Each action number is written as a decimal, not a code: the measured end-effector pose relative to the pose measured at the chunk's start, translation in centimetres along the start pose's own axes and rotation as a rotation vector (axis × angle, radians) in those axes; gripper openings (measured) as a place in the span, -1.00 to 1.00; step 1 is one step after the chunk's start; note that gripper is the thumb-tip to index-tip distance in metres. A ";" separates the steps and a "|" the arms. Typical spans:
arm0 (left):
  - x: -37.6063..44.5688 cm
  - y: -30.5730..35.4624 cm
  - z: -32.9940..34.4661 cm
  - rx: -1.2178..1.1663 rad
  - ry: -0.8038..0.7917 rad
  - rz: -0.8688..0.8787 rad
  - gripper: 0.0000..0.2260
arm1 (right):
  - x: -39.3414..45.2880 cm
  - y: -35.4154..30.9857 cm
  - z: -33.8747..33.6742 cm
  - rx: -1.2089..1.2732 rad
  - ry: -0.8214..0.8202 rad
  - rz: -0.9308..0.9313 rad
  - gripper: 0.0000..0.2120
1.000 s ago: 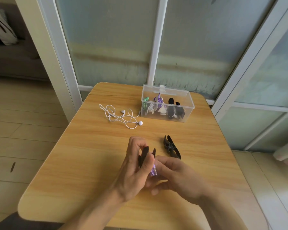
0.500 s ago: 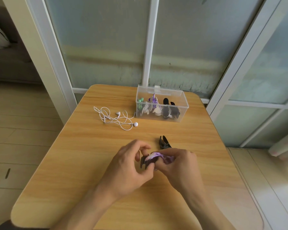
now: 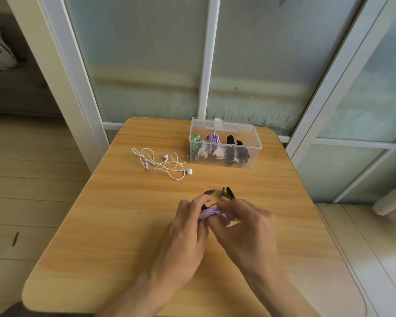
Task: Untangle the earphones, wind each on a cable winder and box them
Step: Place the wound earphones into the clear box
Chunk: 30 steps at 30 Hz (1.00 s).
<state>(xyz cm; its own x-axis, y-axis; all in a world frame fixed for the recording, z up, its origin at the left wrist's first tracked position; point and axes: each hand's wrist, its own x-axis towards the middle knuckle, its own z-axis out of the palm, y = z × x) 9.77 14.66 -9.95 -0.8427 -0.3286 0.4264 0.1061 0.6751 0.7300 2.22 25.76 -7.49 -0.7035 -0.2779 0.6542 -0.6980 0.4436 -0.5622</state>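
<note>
Hands meet at table centre: my left hand (image 3: 183, 234) and right hand (image 3: 245, 227) both pinch the purple earphone bundle (image 3: 212, 212) (white earphones (image 3: 164, 164) lie far left).

Box (image 3: 224, 143) at table (image 3: 101, 225) back; loose earphones (image 3: 162, 164) just left; spare winder (image 3: 228, 193) prob. behind hands.

The table (image 3: 105, 225) has bare wood on the left and near side. At the far edge stands the box (image 3: 224, 146), with white earphones (image 3: 162, 164) just left of it. A black winder (image 3: 228, 193) lies between the box and the right hand (image 3: 245, 221).
</note>
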 end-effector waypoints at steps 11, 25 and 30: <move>0.4 -0.1 -0.7 0.026 0.073 -0.039 -0.71 | -0.3 -1.2 0.2 0.255 -0.130 0.332 -0.84; 2.8 -0.8 -5.1 -0.321 -0.334 -0.383 -0.87 | -0.2 -0.4 0.1 0.411 -0.350 0.361 -0.73; 2.6 -0.8 -5.1 -0.075 -0.253 -0.306 -0.88 | 0.0 -0.6 0.3 0.470 -0.343 0.396 -0.75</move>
<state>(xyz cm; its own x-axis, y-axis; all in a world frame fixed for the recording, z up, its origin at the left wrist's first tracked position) 10.14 9.91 -6.71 -0.9436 -0.3280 0.0451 -0.1396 0.5177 0.8441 2.56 25.22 -7.29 -0.8653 -0.4589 0.2016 -0.3099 0.1736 -0.9348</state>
